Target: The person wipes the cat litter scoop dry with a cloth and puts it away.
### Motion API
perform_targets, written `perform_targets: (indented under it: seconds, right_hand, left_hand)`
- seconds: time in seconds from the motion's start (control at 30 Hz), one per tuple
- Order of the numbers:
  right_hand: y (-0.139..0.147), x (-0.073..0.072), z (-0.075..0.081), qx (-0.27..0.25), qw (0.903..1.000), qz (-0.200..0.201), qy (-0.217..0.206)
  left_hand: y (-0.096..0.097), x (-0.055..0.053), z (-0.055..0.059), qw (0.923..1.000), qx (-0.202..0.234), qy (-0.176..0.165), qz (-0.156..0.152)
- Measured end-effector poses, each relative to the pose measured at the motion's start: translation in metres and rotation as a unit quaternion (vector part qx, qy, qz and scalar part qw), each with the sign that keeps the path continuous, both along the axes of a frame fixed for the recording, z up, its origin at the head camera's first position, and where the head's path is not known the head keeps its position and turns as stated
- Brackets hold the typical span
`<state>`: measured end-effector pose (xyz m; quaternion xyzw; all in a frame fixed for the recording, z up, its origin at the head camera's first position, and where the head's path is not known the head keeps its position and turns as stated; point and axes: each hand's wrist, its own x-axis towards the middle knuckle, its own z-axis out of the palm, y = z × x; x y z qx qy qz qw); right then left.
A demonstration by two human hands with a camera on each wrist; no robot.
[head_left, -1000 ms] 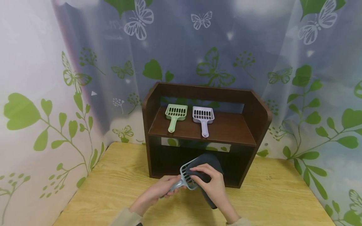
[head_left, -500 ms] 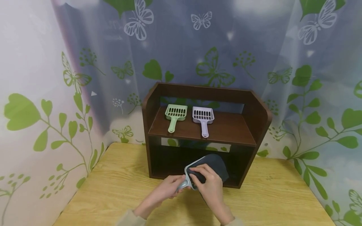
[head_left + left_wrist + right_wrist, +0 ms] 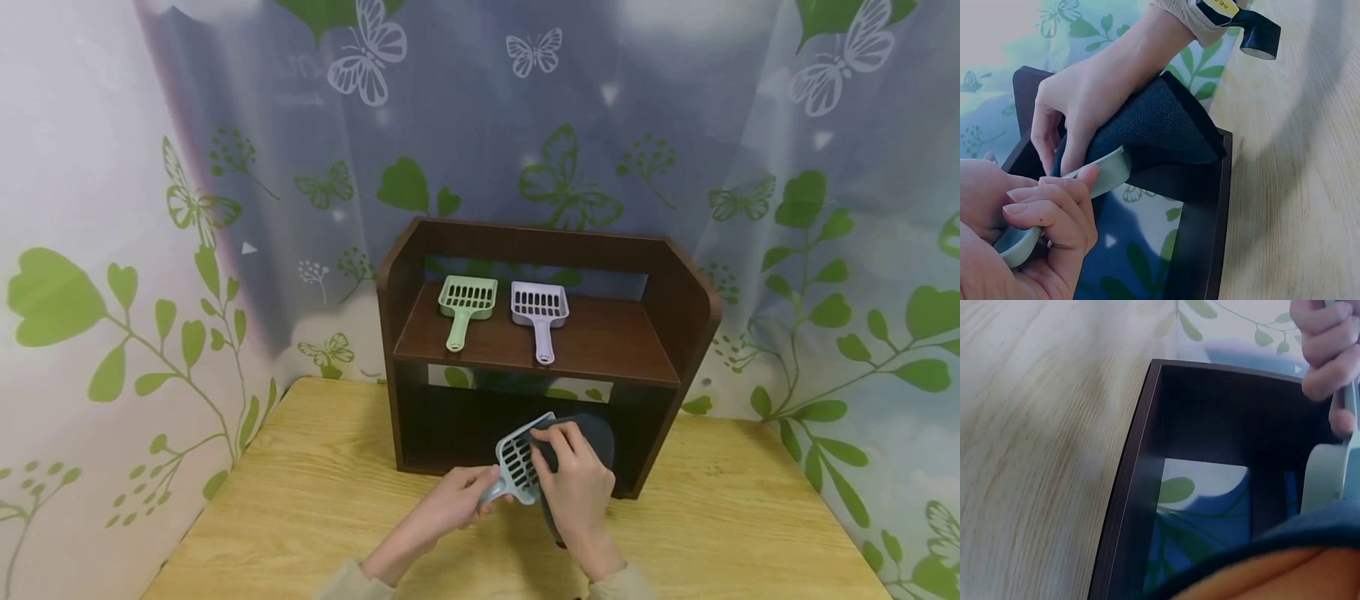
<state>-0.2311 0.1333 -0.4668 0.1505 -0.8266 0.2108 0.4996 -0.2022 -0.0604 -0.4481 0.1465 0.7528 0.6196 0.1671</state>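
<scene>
A light blue litter scoop (image 3: 514, 462) is tilted in front of the lower shelf, its handle gripped by my left hand (image 3: 461, 495). My right hand (image 3: 576, 482) pinches a dark cloth (image 3: 598, 437) against the right side of the slotted head. On the left the slots show bare. The left wrist view has the cloth (image 3: 1154, 122) bunched under the right hand, right beside the rim of the scoop (image 3: 1112, 174). Fingers of my left hand (image 3: 1330, 350) curl round the handle in the right wrist view, where the cloth's edge overlaps the scoop (image 3: 1324, 478).
A dark brown two-tier shelf (image 3: 615, 333) stands on the wood-grain table (image 3: 720, 517), just behind my hands. A green litter scoop (image 3: 465, 304) and a lavender litter scoop (image 3: 540, 310) lie side by side on its upper board. Patterned curtains (image 3: 465, 108) close in the back and sides.
The cloth spread over nearly the whole scoop head half a second ago; my right hand has since drawn it rightward, baring the slots. The scoop has shifted slightly right since a second ago.
</scene>
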Motion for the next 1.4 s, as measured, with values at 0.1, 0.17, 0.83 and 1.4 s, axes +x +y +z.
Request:
perform_targets:
  seconds: [0.1,0.17,0.83,1.4]
  right_hand:
    - [0.005,0.000,0.000,-0.011,0.9998,-0.016,-0.005]
    - [0.007,0.000,0.001,-0.017,0.9996,-0.022,-0.008]
    - [-0.007,0.010,-0.007,0.015,0.9871,0.138,-0.079]
    - [0.009,0.015,-0.007,0.187,0.9709,0.139,-0.055]
  left_hand:
    - [0.000,0.000,-0.001,1.0000,-0.001,-0.001,-0.002]
    - [0.000,0.000,-0.001,1.0000,0.002,-0.004,-0.003]
    - [0.002,-0.001,-0.004,1.0000,-0.002,0.002,0.001]
    - [-0.013,-0.009,-0.001,0.9923,-0.058,0.072,0.083]
